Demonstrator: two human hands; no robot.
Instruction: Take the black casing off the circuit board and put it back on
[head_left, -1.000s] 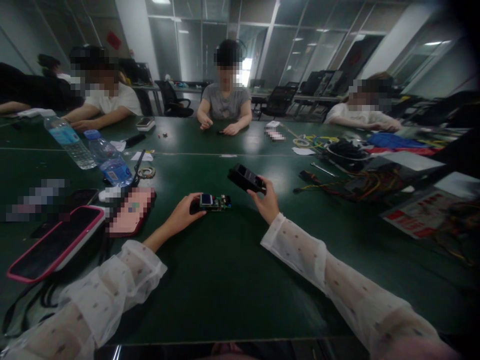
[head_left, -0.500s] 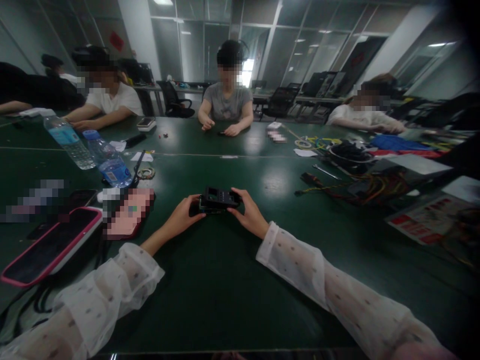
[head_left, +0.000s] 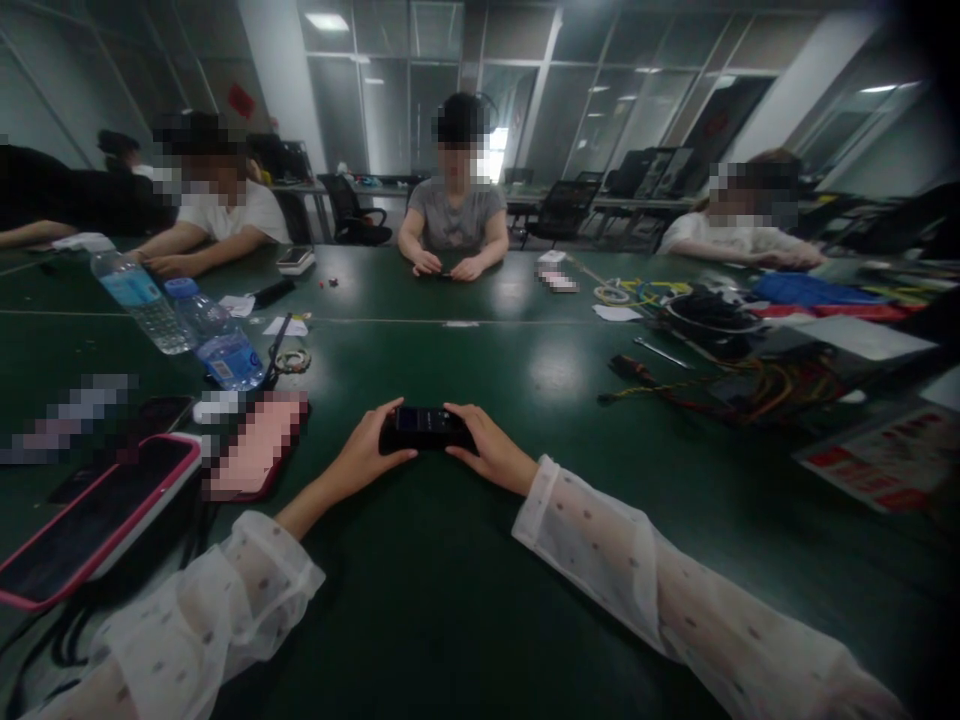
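Note:
A small black device (head_left: pixel 427 428) with a little screen at its left lies level at the middle of the green table (head_left: pixel 442 570). My left hand (head_left: pixel 367 452) grips its left end, thumb at the near edge and fingers at the far edge. The right end is held the same way by my right hand (head_left: pixel 491 448). To the left of my left hand are a pink phone (head_left: pixel 259 445) and a larger phone in a pink-rimmed case (head_left: pixel 97 520).
Two water bottles (head_left: pixel 142 300) stand at the left, near a bracelet (head_left: pixel 292 361). Tangled wires (head_left: pixel 765 385), a screwdriver-like rod (head_left: pixel 664 352) and a printed packet (head_left: pixel 877 460) lie at the right. A person in grey (head_left: pixel 457 215) sits opposite, others at both sides.
The black device, tilted on top of a part beneath it before, now sits level between my hands. The whole view has shifted slightly, with the table lower in it.

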